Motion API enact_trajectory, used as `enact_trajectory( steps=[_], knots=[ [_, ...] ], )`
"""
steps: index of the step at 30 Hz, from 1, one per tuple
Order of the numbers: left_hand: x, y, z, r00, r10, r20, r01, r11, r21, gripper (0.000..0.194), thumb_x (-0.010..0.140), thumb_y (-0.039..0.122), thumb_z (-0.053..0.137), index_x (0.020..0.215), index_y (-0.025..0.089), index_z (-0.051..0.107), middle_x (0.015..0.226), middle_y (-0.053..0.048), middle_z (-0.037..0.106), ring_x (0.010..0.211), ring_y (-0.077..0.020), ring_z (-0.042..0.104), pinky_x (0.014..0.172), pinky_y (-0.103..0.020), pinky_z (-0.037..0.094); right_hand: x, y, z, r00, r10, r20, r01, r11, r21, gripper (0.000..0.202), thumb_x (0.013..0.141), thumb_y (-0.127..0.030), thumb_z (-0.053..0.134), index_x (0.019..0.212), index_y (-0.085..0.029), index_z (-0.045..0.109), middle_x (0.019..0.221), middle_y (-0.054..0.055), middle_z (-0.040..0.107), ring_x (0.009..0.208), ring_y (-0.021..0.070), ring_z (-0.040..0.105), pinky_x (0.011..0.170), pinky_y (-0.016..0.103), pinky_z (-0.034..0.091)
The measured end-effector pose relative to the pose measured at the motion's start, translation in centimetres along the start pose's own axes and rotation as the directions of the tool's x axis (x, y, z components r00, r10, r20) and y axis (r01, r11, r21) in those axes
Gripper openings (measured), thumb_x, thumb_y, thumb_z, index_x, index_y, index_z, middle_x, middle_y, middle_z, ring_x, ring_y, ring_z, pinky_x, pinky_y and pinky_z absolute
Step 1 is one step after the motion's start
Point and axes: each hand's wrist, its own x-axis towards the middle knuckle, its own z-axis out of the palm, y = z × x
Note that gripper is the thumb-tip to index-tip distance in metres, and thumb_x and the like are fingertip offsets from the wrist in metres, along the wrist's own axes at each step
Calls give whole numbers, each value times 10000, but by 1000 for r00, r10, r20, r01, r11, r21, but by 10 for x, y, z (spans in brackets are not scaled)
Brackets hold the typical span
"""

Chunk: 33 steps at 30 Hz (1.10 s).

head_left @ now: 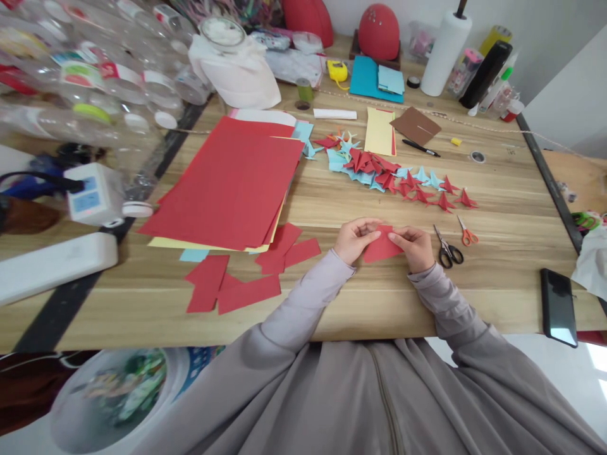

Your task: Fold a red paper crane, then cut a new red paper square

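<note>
Between my two hands is a small piece of red paper, held just above the table near its front edge. My left hand pinches its upper left part between thumb and fingers. On the other side, my right hand grips the upper right part, thumb on top. Black-handled scissors lie right beside my right hand, with orange-handled scissors a little farther off. Cut red paper pieces are scattered to the left of my left hand. Beyond my hands lie several folded red and light blue paper figures.
Large red sheets are stacked at the left, near plastic bottles and a white power strip. A phone lies at the right edge. Toward the back are yellow paper, a black pen and a white roll.
</note>
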Motion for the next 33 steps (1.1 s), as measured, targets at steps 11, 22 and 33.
enact_trajectory(
  steps=[11, 22, 33],
  knots=[
    [0, 0, 0, 999, -24, 30, 25, 1000, -17, 283, 556, 294, 761, 781, 149, 672, 618, 13, 623, 563, -95, 541, 587, -240, 445, 2, 2, -5, 998, -37, 43, 37, 999, -12, 334, 524, -415, 808, 730, -179, 692, 672, 17, 699, 612, 154, 624, 623, 312, 530],
    [1, -2, 1, 988, -100, -122, 80, 985, -154, 346, 535, 356, 785, 719, 148, 578, 560, 50, 572, 482, -78, 541, 490, -229, 506, 4, 0, -3, 996, -37, 80, 29, 995, 92, 522, 526, -388, 819, 971, -201, 620, 869, 29, 712, 823, 190, 666, 757, 333, 544],
    [-2, 0, 4, 977, -211, -20, 203, 958, -203, 440, 504, 409, 810, 757, 134, 577, 595, 7, 625, 549, -140, 635, 562, -298, 565, 4, 3, -3, 998, -35, 47, 31, 997, 65, 614, 527, -405, 821, 1030, -199, 537, 789, 28, 709, 712, 191, 672, 724, 353, 544]
  ],
)
